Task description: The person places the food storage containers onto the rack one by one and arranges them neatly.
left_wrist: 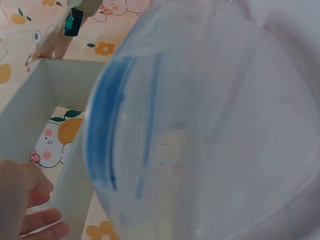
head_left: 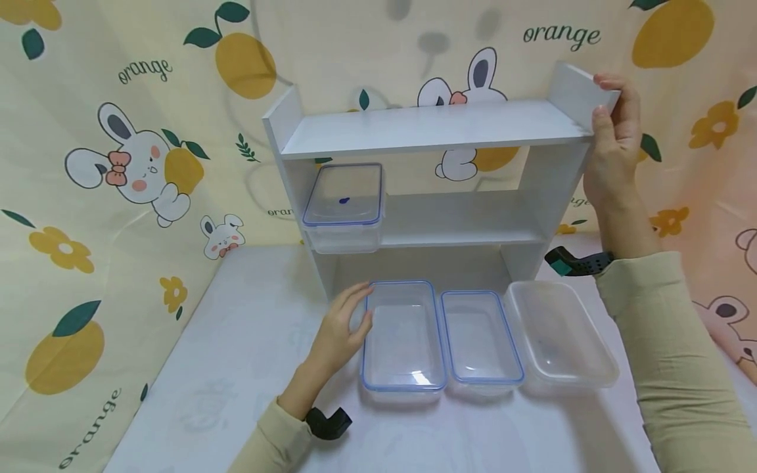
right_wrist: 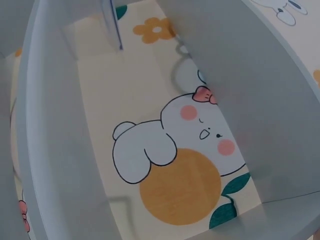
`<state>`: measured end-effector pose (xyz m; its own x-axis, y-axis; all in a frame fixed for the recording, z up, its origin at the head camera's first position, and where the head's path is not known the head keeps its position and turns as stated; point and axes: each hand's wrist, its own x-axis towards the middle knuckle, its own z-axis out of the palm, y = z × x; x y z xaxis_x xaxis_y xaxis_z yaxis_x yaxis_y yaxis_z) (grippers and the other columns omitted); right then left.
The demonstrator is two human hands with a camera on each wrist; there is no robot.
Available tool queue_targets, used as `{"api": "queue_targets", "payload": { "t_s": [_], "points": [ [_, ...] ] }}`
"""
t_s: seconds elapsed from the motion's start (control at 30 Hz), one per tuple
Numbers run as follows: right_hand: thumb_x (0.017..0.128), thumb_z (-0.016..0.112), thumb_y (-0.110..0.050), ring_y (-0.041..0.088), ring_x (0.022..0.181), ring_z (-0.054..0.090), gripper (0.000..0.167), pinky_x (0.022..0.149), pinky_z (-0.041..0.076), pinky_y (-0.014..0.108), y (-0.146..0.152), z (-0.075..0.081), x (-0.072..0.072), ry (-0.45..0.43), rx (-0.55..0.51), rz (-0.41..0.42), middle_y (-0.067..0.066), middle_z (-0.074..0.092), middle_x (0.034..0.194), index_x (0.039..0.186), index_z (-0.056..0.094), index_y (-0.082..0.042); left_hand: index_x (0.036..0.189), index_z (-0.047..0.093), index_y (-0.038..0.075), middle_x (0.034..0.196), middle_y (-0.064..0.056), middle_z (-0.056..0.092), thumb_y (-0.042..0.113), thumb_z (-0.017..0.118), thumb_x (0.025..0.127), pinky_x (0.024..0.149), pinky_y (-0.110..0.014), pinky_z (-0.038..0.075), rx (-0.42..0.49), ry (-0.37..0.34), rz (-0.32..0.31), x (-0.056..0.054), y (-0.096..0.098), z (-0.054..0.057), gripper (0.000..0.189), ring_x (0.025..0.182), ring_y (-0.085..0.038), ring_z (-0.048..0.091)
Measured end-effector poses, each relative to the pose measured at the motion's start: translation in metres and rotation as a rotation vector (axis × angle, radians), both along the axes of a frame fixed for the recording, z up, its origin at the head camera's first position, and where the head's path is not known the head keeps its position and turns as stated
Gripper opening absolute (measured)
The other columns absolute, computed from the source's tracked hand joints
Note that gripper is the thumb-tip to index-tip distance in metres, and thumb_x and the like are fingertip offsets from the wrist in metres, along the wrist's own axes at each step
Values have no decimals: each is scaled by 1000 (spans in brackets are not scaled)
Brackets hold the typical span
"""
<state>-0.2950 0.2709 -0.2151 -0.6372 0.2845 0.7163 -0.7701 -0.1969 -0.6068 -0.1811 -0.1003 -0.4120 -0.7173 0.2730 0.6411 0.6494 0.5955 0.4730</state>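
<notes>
Touching left hand (head_left: 336, 332), perhaps: blue-rimmed container (head_left: 405, 338)

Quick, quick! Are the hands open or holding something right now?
Left hand: open, beside a blue-edged box; can't tell if they touch.
Right hand: closed, holding the white shelf by its side.

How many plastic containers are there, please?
4: the upper container on the middle shelf; then the left container, centre container and right container in a row on the table.

Left sleeve (head_left: 273, 439) and right sleeve (head_left: 671, 348) are beige, left wrist camera (head_left: 328, 425) is black, right wrist camera (head_left: 582, 265) black with a small teal patch (head_left: 560, 267).
</notes>
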Motion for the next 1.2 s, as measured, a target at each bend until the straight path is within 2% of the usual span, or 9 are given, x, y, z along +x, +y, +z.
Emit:
{"api": "queue_targets", "payload": {
  "t_s": [0.13,0.27,0.4,0.5,0.6,0.73,0.87,1.03,1.2],
  "points": [
    [96,40,5,15,131,39,27,119,25,26,-1,1,2,-15,-31,17,1,48,133,114,52,-12,123,59,-2,128,-18,60,4,64,88,106,-44,47,45,-68,-17,-1,-3,-7,36,123,-32,57],
    [94,41,7,15,132,38,29,120,25,25,-3,1,3,-20,-51,29,1,47,133,114,51,-12,123,59,-4,127,-19,60,3,63,89,102,-45,49,145,-166,-59,-2,-7,-13,35,121,-34,58],
    [94,41,6,16,131,39,29,119,25,26,-3,0,2,-7,-40,25,2,48,133,114,51,-12,123,57,-7,125,-23,60,1,62,89,99,-44,52,274,-310,-113,-4,-9,-17,35,117,-38,59],
    [95,40,5,16,131,39,28,118,25,27,-2,-1,1,-10,-39,25,1,48,133,114,51,-12,124,54,-10,124,-28,59,0,61,90,99,-42,52,372,-444,-141,-5,-10,-19,37,117,-41,58],
    [95,40,5,15,131,38,28,119,24,26,-1,-1,0,-24,-44,25,0,48,133,115,51,-12,126,54,-9,127,-27,58,2,62,90,99,-32,53,452,-585,-123,-6,-12,-21,39,119,-40,57],
    [95,40,5,14,134,37,29,120,23,25,0,-1,0,-29,-30,13,-1,47,135,116,50,-13,127,55,-5,130,-23,59,5,63,90,94,-17,53,513,-722,-60,-7,-14,-23,40,121,-36,58],
    [95,40,5,14,134,36,29,120,23,25,-1,-1,1,-32,-23,10,-1,46,136,115,50,-13,128,54,-5,130,-23,59,7,64,89,87,-12,50,542,-787,-28,-8,-14,-24,42,119,-35,59],
    [94,42,5,14,134,36,29,121,23,26,-2,-1,2,-31,-31,23,-1,46,137,116,50,-13,132,51,-3,130,-22,59,11,65,89,90,-19,52,546,-848,2,-9,-15,-28,47,119,-32,60],
    [94,42,6,14,134,36,30,121,24,26,-2,-1,3,-29,-30,33,-1,45,137,116,49,-13,133,50,-4,128,-24,60,10,65,89,88,-20,52,565,-883,18,-9,-14,-32,49,115,-29,62]
  ]
}}
